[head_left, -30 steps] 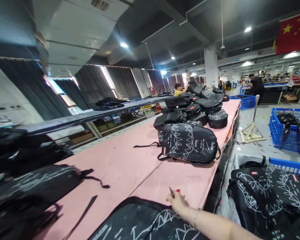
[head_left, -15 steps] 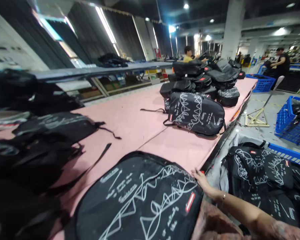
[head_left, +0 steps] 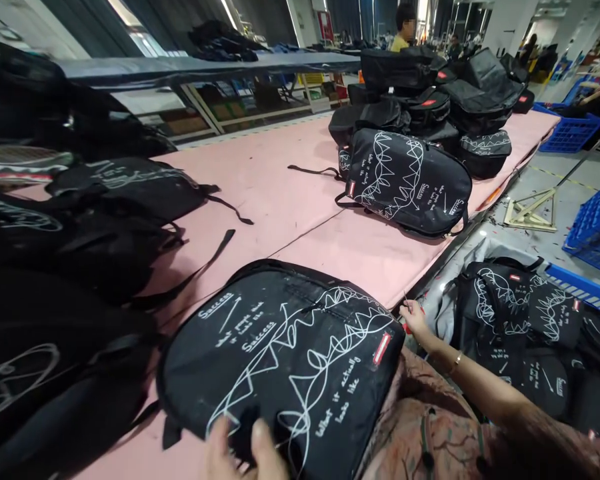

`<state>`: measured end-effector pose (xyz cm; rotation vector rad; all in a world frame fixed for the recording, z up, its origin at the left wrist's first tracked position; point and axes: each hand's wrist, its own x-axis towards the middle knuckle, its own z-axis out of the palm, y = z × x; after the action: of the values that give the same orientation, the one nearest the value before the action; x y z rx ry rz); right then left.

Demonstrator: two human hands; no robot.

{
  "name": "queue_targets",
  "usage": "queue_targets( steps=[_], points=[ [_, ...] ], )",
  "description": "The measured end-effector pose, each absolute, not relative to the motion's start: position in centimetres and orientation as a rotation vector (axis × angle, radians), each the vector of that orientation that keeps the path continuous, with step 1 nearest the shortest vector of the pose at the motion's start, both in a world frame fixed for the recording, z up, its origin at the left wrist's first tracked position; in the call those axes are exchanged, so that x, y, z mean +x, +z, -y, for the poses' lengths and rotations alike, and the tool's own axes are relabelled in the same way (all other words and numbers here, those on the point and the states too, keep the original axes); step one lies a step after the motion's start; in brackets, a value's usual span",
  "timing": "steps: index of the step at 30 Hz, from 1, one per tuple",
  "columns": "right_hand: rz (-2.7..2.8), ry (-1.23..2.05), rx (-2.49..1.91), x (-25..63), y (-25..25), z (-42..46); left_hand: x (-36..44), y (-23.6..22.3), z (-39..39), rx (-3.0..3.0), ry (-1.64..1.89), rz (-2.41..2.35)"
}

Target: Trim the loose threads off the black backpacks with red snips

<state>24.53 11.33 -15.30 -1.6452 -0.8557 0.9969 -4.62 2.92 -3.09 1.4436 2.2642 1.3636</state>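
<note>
A black backpack [head_left: 275, 333] with white scribbled lines, lettering and a red label lies flat in front of me on the pink tabletop. Over its near lower edge, my left hand [head_left: 245, 453] shows a finger and thumb held apart, slightly blurred, with nothing visible between them. At the backpack's right corner, by the table edge, my right hand [head_left: 416, 320] is closed. A thin, dark pointed tool [head_left: 405, 298] sticks up from its fingertips; a bit of red shows below them, and the rest is hidden by the hand.
Another printed backpack [head_left: 405, 180] lies farther along the table, before a pile of black bags [head_left: 430, 100]. More black bags [head_left: 70, 227] crowd the left side. On the right stand a full bag bin [head_left: 575, 283], a metal stand [head_left: 533, 210] and blue crates [head_left: 595, 227]. A person [head_left: 403, 30] is beyond.
My left hand has come into view over the backpack's near edge. My right hand has gone from spread fingers at the corner to a pinch with the thin tool showing. The view has tilted down.
</note>
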Motion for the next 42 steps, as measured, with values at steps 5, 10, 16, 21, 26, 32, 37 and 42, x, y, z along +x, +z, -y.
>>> queue_targets(
  steps=[5,10,16,21,26,32,37,42],
  points=[
    [0.922,1.159,-1.609,26.1,-12.0,-4.8,-0.6,-0.5,-7.7,1.892,0.938,-1.427],
    [0.993,1.328,-1.486,26.1,-7.7,-0.4,5.2,0.1,-12.8,2.236,0.582,-0.979],
    [1.001,1.121,-1.486,25.0,-5.8,-0.4,7.8,0.3,-15.2,2.277,0.283,-0.862],
    [1.102,1.076,-1.569,24.3,-4.8,-1.8,7.7,0.2,-14.7,2.227,0.295,-0.926],
    [1.269,0.998,-1.625,23.7,-2.8,-2.5,7.9,0.1,-14.5,2.180,0.325,-0.970],
    [1.419,0.897,-1.657,23.2,-2.3,-3.0,7.9,0.5,-14.5,2.155,0.352,-0.945],
    [1.598,0.860,-1.624,23.8,-2.0,-4.3,8.0,0.5,-14.3,2.130,0.405,-0.938],
    [1.508,0.965,-1.519,24.5,-2.8,-4.7,7.3,-0.2,-14.7,2.039,0.565,-1.094]
  ],
)
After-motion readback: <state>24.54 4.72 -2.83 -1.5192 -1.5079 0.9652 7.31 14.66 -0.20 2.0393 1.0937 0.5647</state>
